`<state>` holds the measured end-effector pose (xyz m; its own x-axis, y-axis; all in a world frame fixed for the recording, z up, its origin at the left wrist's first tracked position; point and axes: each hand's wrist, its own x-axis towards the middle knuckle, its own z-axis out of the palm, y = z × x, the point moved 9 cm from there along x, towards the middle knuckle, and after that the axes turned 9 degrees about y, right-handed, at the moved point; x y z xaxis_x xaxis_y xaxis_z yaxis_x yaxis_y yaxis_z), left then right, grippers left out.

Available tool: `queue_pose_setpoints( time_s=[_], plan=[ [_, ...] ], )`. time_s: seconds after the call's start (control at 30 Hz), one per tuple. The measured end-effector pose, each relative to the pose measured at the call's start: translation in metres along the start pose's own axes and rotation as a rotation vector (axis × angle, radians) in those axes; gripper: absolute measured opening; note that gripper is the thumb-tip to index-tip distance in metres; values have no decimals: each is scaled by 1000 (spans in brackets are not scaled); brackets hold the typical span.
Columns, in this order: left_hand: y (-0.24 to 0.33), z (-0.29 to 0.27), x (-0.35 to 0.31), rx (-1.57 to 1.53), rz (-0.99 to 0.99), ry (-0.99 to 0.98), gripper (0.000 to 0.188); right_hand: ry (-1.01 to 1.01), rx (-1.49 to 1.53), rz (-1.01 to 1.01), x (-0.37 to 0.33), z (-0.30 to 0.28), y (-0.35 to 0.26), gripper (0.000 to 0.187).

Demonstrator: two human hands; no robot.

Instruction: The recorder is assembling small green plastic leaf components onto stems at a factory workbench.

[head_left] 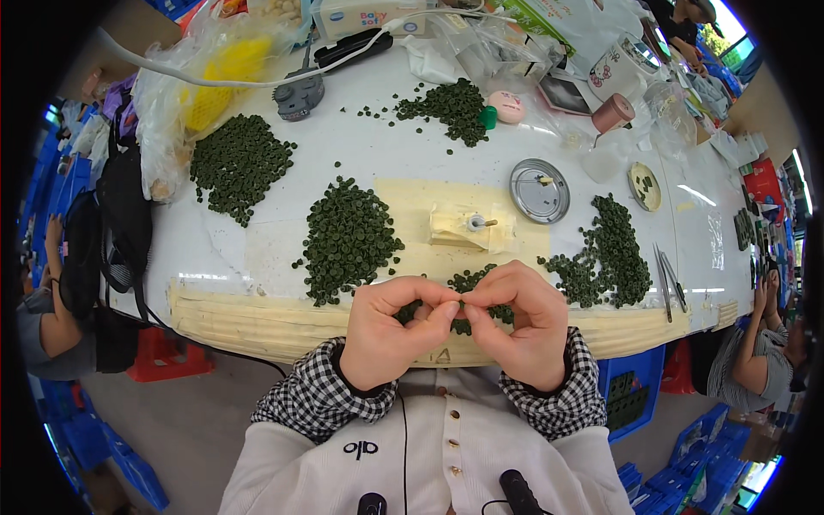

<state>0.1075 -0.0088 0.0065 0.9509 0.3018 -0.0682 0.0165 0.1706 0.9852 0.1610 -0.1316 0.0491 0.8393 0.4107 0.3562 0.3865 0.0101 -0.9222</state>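
Observation:
My left hand point(386, 335) and my right hand point(530, 330) meet at the near edge of the table. Thumb and forefinger of each are pinched on one small dark green piece point(462, 305), mostly covered by the fingertips. Behind and beneath the hands lies a small pile of similar dark green round pieces point(470, 280). Just beyond stands a tape-wrapped block with a metal pin point(477, 224). A large pile of the green pieces point(348, 240) is to its left, and another pile point(614, 257) spreads to the right.
More green piles point(240, 167) sit far left and far middle point(455, 107). A round metal tin lid point(539, 192), a small dish point(644, 187), tweezers point(663, 283) and a thread spool point(614, 113) lie to the right. A white cable point(257, 84) crosses the back left. Other people sit at both sides.

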Motion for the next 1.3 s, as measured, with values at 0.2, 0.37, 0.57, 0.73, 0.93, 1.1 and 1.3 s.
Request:
queue_pose_setpoints(
  time_s=[0.2, 0.37, 0.57, 0.73, 0.93, 1.1, 1.3],
  plan=[
    [-14, -3, 1, -276, -212, 36, 9, 47, -4, 32, 1, 0, -2, 14],
    [-24, -34, 3, -642, -483, 216, 17, -1, -250, 2, 4, -5, -8, 14],
    [-18, -42, 2, -957, -458, 194, 14, -102, -550, -206, 0, 13, -7, 13],
    [-15, -33, -4, -1003, -548, 400, 18, -173, -746, -232, 4, 32, -8, 13],
    [-17, -20, -8, -1067, -577, 160, 21, -227, -853, -172, 4, 44, -1, 12],
    [-24, -16, -10, -1047, -570, 96, 21, -228, -875, -179, 2, 46, 2, 13],
    [-24, -6, -11, -1066, -584, 24, 23, -206, -850, -294, 0, 51, -3, 11]
  ],
)
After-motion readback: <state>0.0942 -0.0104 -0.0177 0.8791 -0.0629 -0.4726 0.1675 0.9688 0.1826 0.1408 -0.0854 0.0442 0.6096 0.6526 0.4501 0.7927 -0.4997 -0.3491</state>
